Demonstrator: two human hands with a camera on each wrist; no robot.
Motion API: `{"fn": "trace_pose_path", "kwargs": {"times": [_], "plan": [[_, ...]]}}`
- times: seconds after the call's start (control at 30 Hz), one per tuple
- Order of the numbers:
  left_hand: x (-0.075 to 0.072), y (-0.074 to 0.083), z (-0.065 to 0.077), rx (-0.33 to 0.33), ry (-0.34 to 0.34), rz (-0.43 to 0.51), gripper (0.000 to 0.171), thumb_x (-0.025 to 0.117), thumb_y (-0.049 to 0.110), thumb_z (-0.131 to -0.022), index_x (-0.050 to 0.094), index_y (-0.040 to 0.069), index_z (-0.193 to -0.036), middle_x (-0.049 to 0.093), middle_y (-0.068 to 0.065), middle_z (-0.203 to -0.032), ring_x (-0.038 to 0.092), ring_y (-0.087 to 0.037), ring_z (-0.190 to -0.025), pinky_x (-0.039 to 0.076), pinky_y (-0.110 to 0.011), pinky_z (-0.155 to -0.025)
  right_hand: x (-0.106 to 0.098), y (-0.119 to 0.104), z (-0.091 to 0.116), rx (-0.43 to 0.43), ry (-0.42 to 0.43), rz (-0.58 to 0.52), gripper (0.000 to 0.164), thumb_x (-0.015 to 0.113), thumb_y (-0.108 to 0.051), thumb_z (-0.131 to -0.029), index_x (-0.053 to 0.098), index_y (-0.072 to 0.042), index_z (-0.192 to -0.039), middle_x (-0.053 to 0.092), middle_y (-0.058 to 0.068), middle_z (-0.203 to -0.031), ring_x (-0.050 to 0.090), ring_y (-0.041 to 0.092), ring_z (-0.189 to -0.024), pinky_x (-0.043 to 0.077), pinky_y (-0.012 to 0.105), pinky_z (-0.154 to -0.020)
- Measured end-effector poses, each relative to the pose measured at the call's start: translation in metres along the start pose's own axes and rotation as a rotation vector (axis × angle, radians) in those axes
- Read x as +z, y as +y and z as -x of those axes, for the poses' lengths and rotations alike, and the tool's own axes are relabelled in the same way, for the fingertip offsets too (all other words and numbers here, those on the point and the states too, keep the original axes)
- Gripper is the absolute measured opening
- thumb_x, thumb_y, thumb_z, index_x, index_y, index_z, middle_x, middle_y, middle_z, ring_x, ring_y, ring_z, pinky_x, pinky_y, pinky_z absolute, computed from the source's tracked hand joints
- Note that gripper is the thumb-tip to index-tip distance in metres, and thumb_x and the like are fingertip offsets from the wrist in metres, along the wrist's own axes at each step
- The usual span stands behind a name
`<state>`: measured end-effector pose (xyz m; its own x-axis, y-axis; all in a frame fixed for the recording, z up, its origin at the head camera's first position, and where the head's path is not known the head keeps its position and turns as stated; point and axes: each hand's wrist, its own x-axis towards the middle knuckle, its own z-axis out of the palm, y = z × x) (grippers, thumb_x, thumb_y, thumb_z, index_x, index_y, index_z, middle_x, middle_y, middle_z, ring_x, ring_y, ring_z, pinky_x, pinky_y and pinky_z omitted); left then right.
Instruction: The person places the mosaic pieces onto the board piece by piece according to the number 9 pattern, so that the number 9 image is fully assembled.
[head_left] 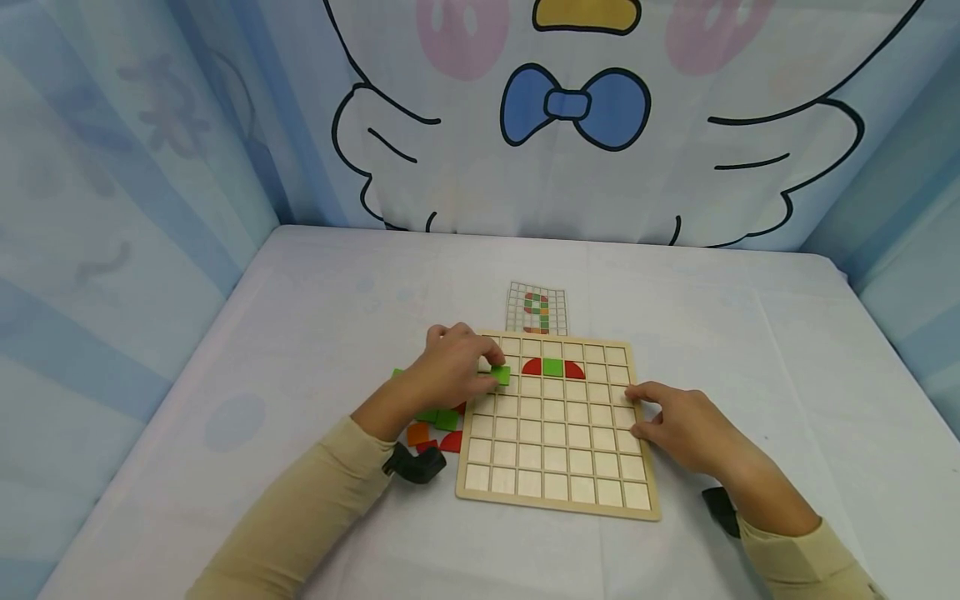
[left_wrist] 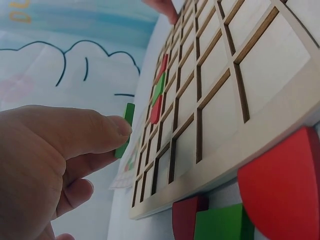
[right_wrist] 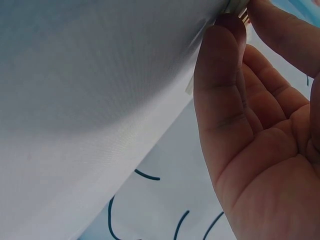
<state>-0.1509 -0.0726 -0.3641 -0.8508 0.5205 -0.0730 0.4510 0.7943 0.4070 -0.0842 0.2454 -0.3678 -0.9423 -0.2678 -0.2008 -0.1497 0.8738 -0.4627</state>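
My left hand (head_left: 450, 367) pinches a green square tile (head_left: 501, 376) between thumb and fingers, above the upper left part of a wooden grid board (head_left: 553, 435). In the left wrist view the green tile (left_wrist: 126, 131) stands on edge in the grip, raised off the board. Near the board's top, a green square (head_left: 552, 367) lies in a cell between two red quarter-circle pieces (head_left: 532, 367). My right hand (head_left: 693, 429) pinches the board's right edge with thumb and fingers; in the right wrist view its palm (right_wrist: 270, 165) faces the camera.
Loose green (head_left: 447, 419), orange (head_left: 417, 434) and red pieces (head_left: 452, 442) lie along the board's left side, partly behind my left wrist. A gridded pattern card (head_left: 557, 312) lies just beyond the board's far edge. A printed curtain (head_left: 577, 183) hangs behind the white-covered table (head_left: 337, 292).
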Motion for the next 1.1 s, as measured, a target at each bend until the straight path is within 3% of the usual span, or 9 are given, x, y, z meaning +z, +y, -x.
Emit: {"fn": "trace_pose_path", "kwargs": {"times": [0.47,1.1], "plan": [[0.0012,0.0034,-0.0022,0.039,-0.002,0.024,0.018,0.071,0.023,-0.093,0.071,0.018,-0.111,0.07,0.008,-0.108,0.05,-0.02,-0.108,0.023,-0.057,-0.106,0.0007,0.0004,0.0002,0.017,-0.011,-0.005,0.049,0.074,-0.017,-0.09,0.059,-0.002,-0.134,0.068,0.006,-0.099,0.055,0.015,-0.076,0.044,0.035,-0.066],[0.0049,0.0086,-0.0071,0.017,-0.016,0.013,0.016,0.071,0.024,-0.093,0.072,0.019,-0.108,0.07,0.01,-0.104,0.049,-0.02,-0.107,0.023,-0.055,-0.106,-0.0008,-0.0003,-0.0008,0.034,-0.023,-0.008,0.05,0.073,-0.019,-0.09,0.058,-0.002,-0.135,0.067,0.001,-0.09,0.055,0.015,-0.075,0.044,0.035,-0.066]]}}
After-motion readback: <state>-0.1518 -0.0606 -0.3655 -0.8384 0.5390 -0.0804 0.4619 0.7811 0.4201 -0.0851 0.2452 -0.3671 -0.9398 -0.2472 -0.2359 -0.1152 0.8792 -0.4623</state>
